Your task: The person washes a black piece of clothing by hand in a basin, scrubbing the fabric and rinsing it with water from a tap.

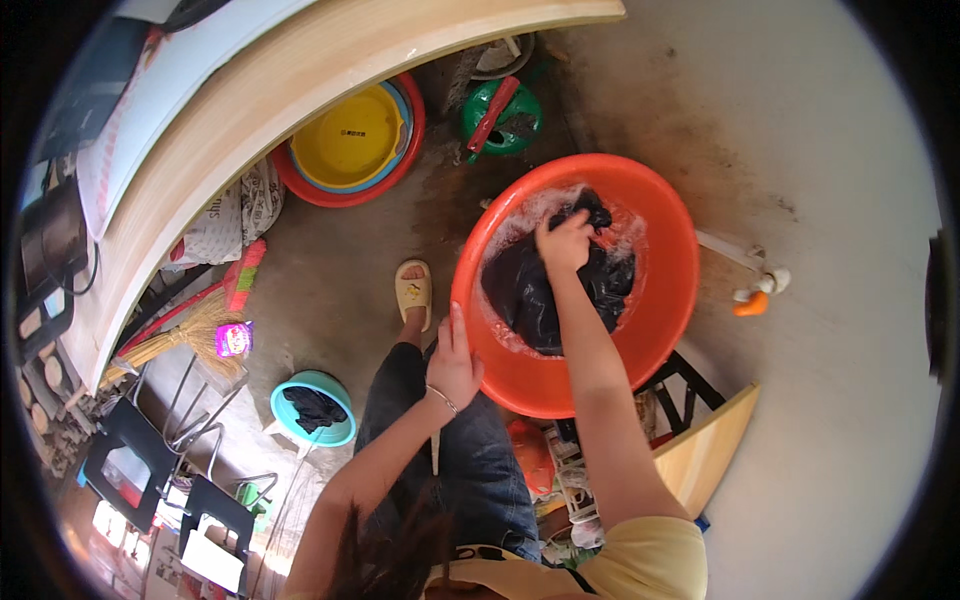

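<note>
A large orange-red plastic basin (667,300) stands before me, holding soapy water and soaked black cloth (525,292). Foam clings around its inner wall. My right hand (566,241) is down inside the basin, its fingers closed on a bunched part of the black cloth near the far side. The fingertips are partly lost in the folds. On the near left rim rests my left hand (454,364), fingers along the outer wall and thumb toward the rim, holding the basin's edge.
Nested basins, the yellow one (349,142) innermost, sit beneath a wooden tabletop (420,45). Beyond my basin is a green container (484,112). A turquoise basin (277,405) with dark cloth stands left, near a straw broom (202,330). A wall tap (752,303) juts out at right.
</note>
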Motion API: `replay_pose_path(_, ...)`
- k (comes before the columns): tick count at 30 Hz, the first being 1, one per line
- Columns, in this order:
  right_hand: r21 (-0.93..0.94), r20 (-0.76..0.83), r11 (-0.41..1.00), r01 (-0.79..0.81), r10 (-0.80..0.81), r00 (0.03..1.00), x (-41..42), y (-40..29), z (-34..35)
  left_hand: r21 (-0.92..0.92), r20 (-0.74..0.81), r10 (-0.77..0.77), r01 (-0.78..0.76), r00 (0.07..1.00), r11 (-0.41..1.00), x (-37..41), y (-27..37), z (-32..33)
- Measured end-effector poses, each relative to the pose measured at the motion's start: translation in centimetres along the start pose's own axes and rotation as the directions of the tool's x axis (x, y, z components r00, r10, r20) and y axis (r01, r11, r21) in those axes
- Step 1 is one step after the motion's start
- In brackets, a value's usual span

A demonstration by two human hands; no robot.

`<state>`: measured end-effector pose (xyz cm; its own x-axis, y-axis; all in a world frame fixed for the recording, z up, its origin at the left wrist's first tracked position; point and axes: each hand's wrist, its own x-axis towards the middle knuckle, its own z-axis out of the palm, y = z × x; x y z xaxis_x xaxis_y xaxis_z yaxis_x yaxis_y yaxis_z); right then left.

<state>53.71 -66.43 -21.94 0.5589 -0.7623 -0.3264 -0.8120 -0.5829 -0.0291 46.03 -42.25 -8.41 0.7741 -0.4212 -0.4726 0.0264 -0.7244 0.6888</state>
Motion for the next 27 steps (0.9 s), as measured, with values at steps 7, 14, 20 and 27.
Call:
replay_pose_path(7,-0.130,0.093,0.991,0.042,-0.030,0.995,3.2,2.5,1.9,0.033,-0.009,0.028,-0.027,1.000,0.999,0.6,-0.3,0.6)
replay_pose_path(14,-0.067,0.216,0.986,-0.151,0.162,0.963,3.5,5.5,-2.0,0.060,0.069,-0.004,0.000,0.998,0.998,0.3,0.2,0.0)
replay_pose_path(20,0.504,-0.125,0.802,0.320,-0.299,0.946,-7.0,8.2,-16.9,0.051,0.163,-0.060,0.053,0.985,0.997,-0.2,-0.5,-2.4)
replay_pose_path(27,0.549,-0.534,0.737,0.395,-0.055,0.844,-22.9,10.6,-48.2,0.073,0.203,-0.077,0.064,0.976,0.995,-1.8,1.1,-5.3)
